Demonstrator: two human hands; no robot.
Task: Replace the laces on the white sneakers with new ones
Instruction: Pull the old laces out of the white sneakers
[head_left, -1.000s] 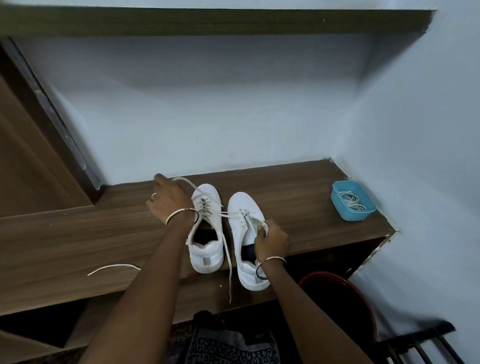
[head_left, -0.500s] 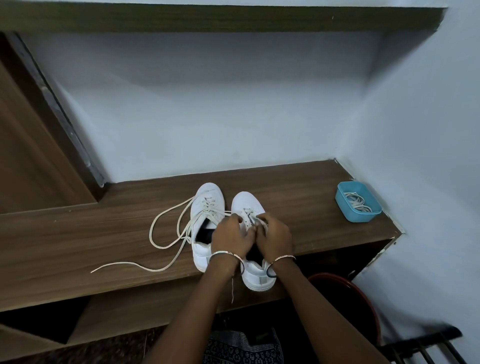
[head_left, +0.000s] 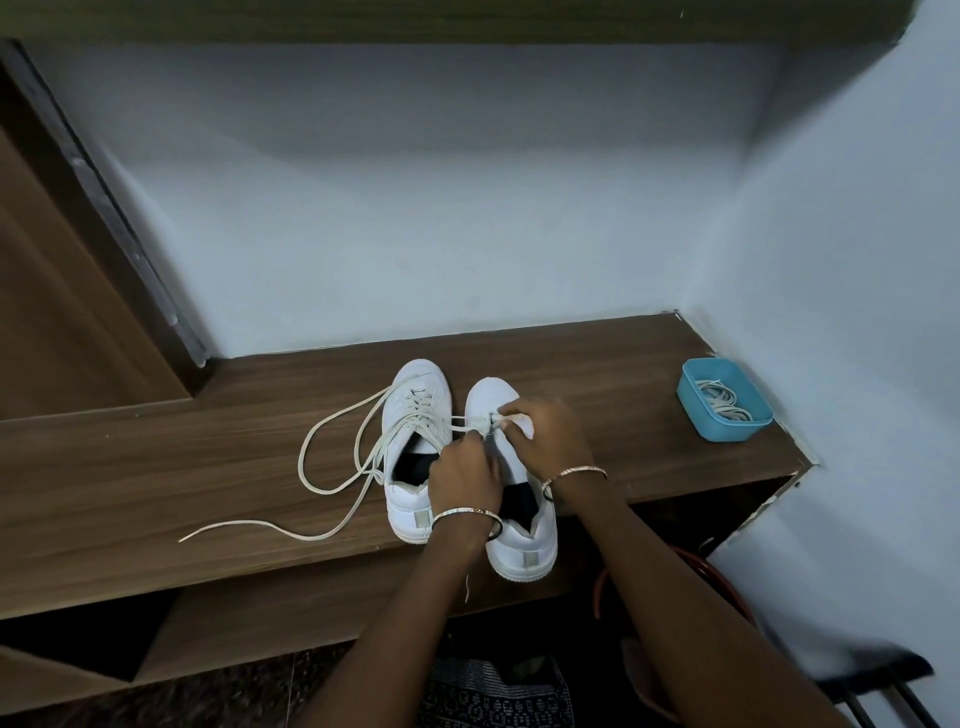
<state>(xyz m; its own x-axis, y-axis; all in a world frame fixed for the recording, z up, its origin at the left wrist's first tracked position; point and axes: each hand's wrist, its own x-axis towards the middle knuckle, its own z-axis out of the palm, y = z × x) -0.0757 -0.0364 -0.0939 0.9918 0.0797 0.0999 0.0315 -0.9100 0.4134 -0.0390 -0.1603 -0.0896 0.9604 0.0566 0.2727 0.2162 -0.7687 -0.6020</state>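
Two white sneakers stand side by side on the wooden shelf (head_left: 156, 478), toes toward the wall. The left sneaker (head_left: 415, 415) is laced, and its long white lace (head_left: 332, 467) trails in loops over the shelf to the left. Both hands work over the right sneaker (head_left: 519, 540). My left hand (head_left: 462, 473) pinches a lace at the shoe's eyelets, and my right hand (head_left: 545, 431) pinches the lace from the other side. A lace strand runs between the two shoes. Most of the right shoe's lacing is hidden under my hands.
A blue tub (head_left: 723, 399) holding coiled white laces sits at the shelf's right end by the wall. A round red-rimmed container (head_left: 727, 582) stands below the shelf on the right. A wooden panel (head_left: 62, 291) rises at the left.
My left hand came from the left sneaker over to the right one, dropping the long lace on the shelf. My right hand has shifted forward toward the toe.
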